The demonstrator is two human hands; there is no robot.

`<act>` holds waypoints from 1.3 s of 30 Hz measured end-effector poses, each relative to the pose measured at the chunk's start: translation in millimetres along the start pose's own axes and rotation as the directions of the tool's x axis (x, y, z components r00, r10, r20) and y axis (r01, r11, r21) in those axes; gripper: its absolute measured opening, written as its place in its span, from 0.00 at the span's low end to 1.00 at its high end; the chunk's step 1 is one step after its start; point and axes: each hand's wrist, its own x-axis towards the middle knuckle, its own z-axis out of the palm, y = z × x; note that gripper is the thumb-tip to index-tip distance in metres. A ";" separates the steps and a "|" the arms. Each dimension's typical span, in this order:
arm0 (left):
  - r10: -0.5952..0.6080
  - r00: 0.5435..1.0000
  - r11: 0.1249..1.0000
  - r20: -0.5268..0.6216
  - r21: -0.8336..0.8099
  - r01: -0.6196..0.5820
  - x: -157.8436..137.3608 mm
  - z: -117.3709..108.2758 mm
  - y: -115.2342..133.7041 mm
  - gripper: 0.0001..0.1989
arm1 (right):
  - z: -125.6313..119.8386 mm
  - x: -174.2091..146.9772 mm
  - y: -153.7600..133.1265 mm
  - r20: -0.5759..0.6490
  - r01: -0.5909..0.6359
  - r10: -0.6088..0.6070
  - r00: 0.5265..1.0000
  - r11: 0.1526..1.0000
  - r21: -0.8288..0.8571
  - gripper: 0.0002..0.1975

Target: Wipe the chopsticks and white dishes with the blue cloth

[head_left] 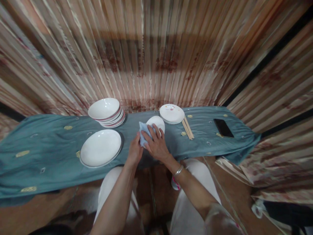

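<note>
Just above the cloth-covered table, a small white plate (156, 121) is partly covered by a light blue cloth (143, 130). My left hand (135, 149) is closed at the near left edge of the cloth and plate; its fingertips are mostly hidden beneath them. Over the plate, my right hand (156, 143) presses the cloth down, its fingers curved across it. The wrist of that arm wears a silver bracelet (179, 171). Much of the plate's near side is hidden by the cloth and fingers.
Left of my hands stand a stack of bowls (104, 109) and, nearer, large white plates (100, 148). Small stacked plates (171, 113), wooden chopsticks (187, 128) and a black phone (223, 127) lie to the right. A pleated curtain (151, 58) hangs behind the table (61, 163).
</note>
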 end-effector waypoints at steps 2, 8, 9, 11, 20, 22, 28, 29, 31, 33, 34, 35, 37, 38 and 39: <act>-0.008 1.000 1.000 0.022 0.011 0.008 -2.7 2.3 0.6 0.09 | -2.4 4.2 2.0 -0.033 -0.034 0.034 0.999 0.999 0.017 0.25; -0.045 0.995 0.999 0.088 0.008 0.045 -7.5 3.8 2.4 0.09 | -3.8 8.9 6.1 -0.051 -0.081 0.083 0.995 0.996 0.038 0.25; -0.049 0.996 0.999 0.080 0.021 0.047 -7.5 3.0 2.7 0.09 | -3.7 9.0 6.2 -0.047 -0.079 0.081 0.996 0.996 0.045 0.25; -0.053 0.997 0.998 0.057 0.048 0.050 -7.5 1.2 3.4 0.09 | -3.1 9.3 6.2 -0.046 -0.079 0.082 0.996 0.995 0.067 0.25; -0.063 0.987 0.988 0.146 0.146 0.041 -9.6 -1.4 7.5 0.03 | 9.4 14.0 19.9 -0.107 -0.208 0.247 0.963 0.935 0.289 0.25; -0.045 0.983 0.982 0.179 0.186 0.011 -9.0 -4.3 7.2 0.07 | 13.7 14.7 24.1 -0.113 -0.225 0.274 0.955 0.918 0.325 0.26; -0.010 0.978 0.978 0.209 0.204 -0.034 -7.9 -10.4 6.3 0.12 | 24.2 12.6 28.5 -0.094 -0.283 0.327 0.940 0.904 0.321 0.27; -0.010 0.978 0.978 0.207 0.205 -0.033 -8.0 -10.6 6.5 0.12 | 25.7 11.7 28.8 -0.089 -0.293 0.336 0.938 0.903 0.314 0.27; -0.012 0.979 0.977 0.203 0.209 -0.032 -8.2 -10.7 7.1 0.12 | 28.8 9.3 29.4 -0.081 -0.315 0.354 0.932 0.899 0.304 0.28; -0.009 0.979 0.976 0.204 0.213 -0.035 -8.2 -10.8 7.6 0.12 | 31.7 6.0 30.2 -0.076 -0.340 0.377 0.923 0.892 0.299 0.28; -0.008 0.979 0.976 0.206 0.216 -0.038 -8.1 -11.0 7.8 0.11 | 33.0 4.1 30.7 -0.072 -0.351 0.387 0.919 0.888 0.298 0.28; -0.005 0.979 0.975 0.206 0.219 -0.041 -7.9 -11.4 7.8 0.11 | 34.1 1.9 31.1 -0.067 -0.361 0.397 0.915 0.884 0.298 0.28; -0.003 0.980 0.973 0.200 0.226 -0.043 -7.3 -12.5 7.5 0.10 | 35.8 -2.6 31.8 -0.060 -0.379 0.414 0.908 0.874 0.304 0.28; -0.005 0.981 0.972 0.194 0.231 -0.041 -7.0 -13.1 7.2 0.10 | 36.3 -4.8 32.0 -0.057 -0.385 0.421 0.905 0.869 0.311 0.28; -0.007 0.982 0.971 0.188 0.236 -0.038 -6.6 -13.7 6.9 0.10 | 36.6 -7.0 32.0 -0.057 -0.390 0.428 0.902 0.864 0.320 0.28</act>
